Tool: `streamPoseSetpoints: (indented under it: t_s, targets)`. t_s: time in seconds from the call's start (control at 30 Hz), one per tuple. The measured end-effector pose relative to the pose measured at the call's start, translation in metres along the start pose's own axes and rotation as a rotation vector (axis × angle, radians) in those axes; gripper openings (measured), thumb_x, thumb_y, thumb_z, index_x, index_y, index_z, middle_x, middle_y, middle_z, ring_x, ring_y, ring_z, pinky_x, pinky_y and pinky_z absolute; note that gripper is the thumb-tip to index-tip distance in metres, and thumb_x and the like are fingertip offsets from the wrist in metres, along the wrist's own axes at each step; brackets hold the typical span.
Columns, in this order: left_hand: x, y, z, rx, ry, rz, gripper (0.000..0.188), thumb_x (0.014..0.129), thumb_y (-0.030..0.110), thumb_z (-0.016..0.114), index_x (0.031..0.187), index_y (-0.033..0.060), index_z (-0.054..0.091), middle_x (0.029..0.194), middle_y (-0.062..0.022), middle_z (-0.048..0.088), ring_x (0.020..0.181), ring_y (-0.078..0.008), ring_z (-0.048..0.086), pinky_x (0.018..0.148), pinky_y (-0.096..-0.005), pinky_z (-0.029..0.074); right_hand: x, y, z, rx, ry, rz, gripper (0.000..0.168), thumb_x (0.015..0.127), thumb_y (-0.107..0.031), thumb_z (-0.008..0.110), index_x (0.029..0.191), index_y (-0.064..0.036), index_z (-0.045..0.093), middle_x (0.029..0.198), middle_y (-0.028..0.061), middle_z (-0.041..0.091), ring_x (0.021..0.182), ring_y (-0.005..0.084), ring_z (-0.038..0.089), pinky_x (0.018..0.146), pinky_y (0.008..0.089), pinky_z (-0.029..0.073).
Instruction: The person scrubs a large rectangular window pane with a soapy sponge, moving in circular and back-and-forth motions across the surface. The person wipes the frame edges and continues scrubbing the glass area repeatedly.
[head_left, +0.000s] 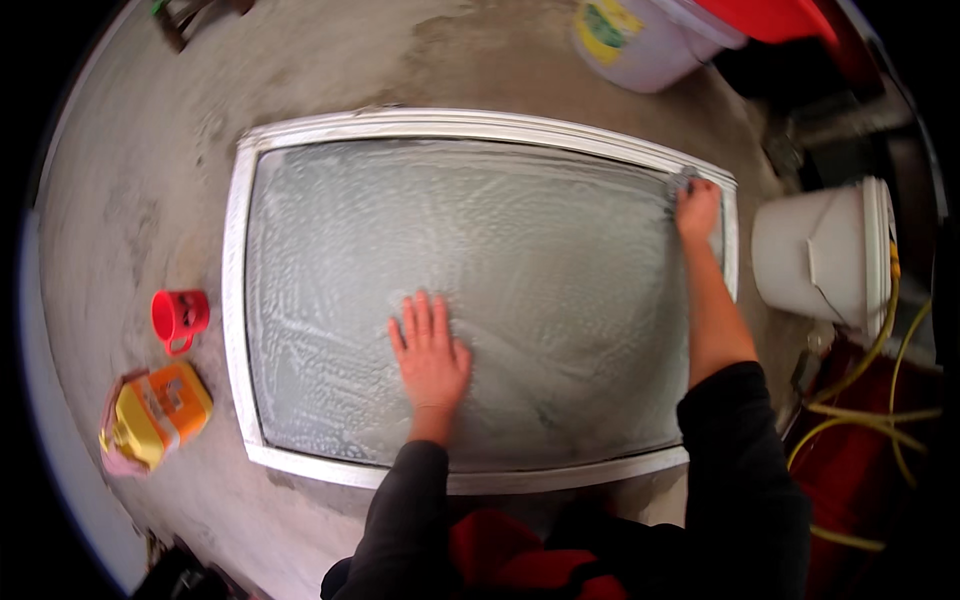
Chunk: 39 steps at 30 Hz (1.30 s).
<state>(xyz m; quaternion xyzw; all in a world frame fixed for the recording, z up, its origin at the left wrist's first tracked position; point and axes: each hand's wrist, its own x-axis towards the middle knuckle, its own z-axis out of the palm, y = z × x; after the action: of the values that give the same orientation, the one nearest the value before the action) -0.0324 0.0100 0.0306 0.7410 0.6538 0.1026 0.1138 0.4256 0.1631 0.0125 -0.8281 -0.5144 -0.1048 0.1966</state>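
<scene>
A framed glass panel (555, 300) lies flat on the concrete floor before me, its pane covered with soapy water and streaks. My left hand (431, 360) rests palm down on the wet glass near the middle of its lower half, fingers spread, holding nothing. At the upper right corner my right hand (697, 210) grips a grey scouring pad (682, 180) against the pane's edge, beside the white metal frame (480, 121). The fingers partly hide the pad.
Left of the panel are a red mug (180, 312) and a yellow jug with an orange label (161, 412). A white bucket (810, 251) and a yellow hose (862, 415) are at the right. Another bucket (645, 45) stands beyond the panel; a wooden leg (171, 31) shows at top left.
</scene>
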Motion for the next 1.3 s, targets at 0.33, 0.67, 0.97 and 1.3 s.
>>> streamPoseSetpoints:
  t_s: [0.33, 0.67, 0.97, 1.3]
  targets:
    - [-0.001, 0.0, 0.003, 0.106, 0.057, 0.068, 0.062, 0.085, 0.021, 0.046, 0.143, 0.0032, 0.038, 0.151, -0.0192, 0.033, 0.142, -0.0365, 0.026, 0.116, -0.0543, 0.015, -0.068, -0.124, -0.015, 0.368, -0.346, -0.565, 0.047, 0.09, -0.029, 0.058, 0.13, -0.006, 0.055, 0.131, 0.013, 0.056, 0.125, 0.0306, 0.048, 0.107, 0.0415, 0.038]
    - [-0.003, -0.002, 0.009, 0.112, 0.097, 0.112, 0.064, 0.082, 0.019, 0.047, 0.143, 0.0026, 0.038, 0.152, -0.0183, 0.032, 0.142, -0.0369, 0.026, 0.116, -0.0551, 0.014, -0.055, 0.056, -0.046, 0.01, -0.251, -0.098, 0.046, 0.089, -0.023, 0.058, 0.127, 0.002, 0.052, 0.135, 0.0215, 0.051, 0.125, 0.0366, 0.047, 0.107, 0.0442, 0.037]
    - [-0.002, -0.003, 0.007, 0.157, 0.08, 0.103, 0.061, 0.086, 0.022, 0.042, 0.143, 0.0011, 0.037, 0.153, -0.0191, 0.03, 0.144, -0.036, 0.023, 0.117, -0.0523, 0.012, -0.1, 0.068, -0.067, -0.047, -0.178, -0.215, 0.051, 0.09, -0.022, 0.055, 0.133, 0.003, 0.046, 0.141, 0.0211, 0.046, 0.128, 0.0354, 0.044, 0.111, 0.045, 0.03]
    - [-0.002, -0.006, 0.001, 0.139, 0.092, 0.087, 0.061, 0.085, 0.02, 0.045, 0.143, 0.002, 0.039, 0.153, -0.0182, 0.032, 0.143, -0.036, 0.025, 0.116, -0.0532, 0.014, -0.124, 0.086, -0.092, -0.029, -0.306, -0.233, 0.056, 0.088, -0.021, 0.057, 0.138, 0.0, 0.042, 0.145, 0.0197, 0.042, 0.132, 0.035, 0.041, 0.112, 0.0438, 0.029]
